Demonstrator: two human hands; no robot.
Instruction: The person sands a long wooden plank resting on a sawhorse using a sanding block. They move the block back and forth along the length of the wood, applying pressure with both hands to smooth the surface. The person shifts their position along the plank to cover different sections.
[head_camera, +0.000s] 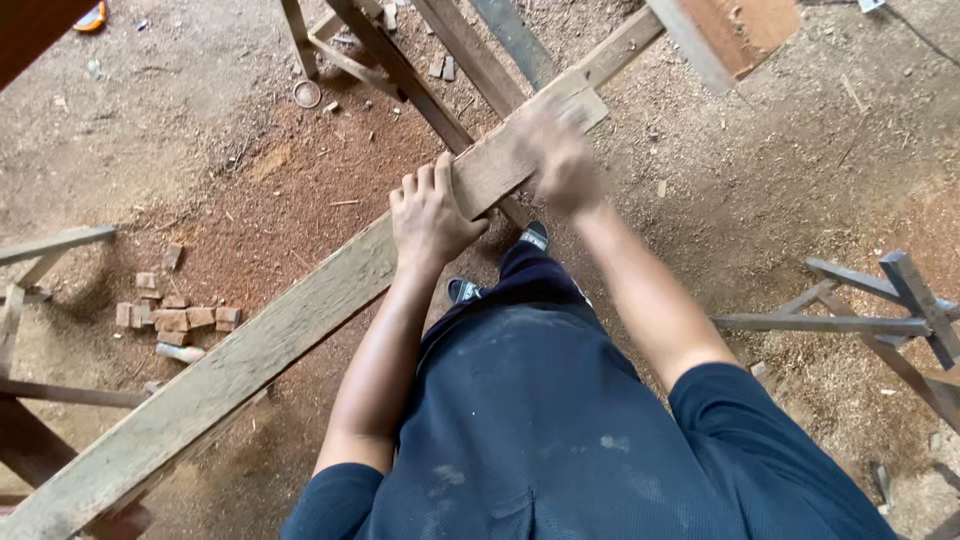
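A long weathered wooden plank (250, 345) runs diagonally from the lower left to the upper right, above a sawdust-covered floor. My left hand (430, 215) grips the plank's near edge, fingers curled over its top face. Further up the plank my right hand (562, 155) is blurred with motion and presses down on the top face; whether it holds anything I cannot tell. Below the plank I see my dark shirt, dark trousers and two shoes (533, 236).
A dark wooden trestle frame (400, 70) stands under the plank's far part. Small wood offcuts (175, 318) lie on the floor at left. Another wooden trestle (890, 320) stands at right, frame parts at far left (40, 250). A reddish board (745, 30) is at top right.
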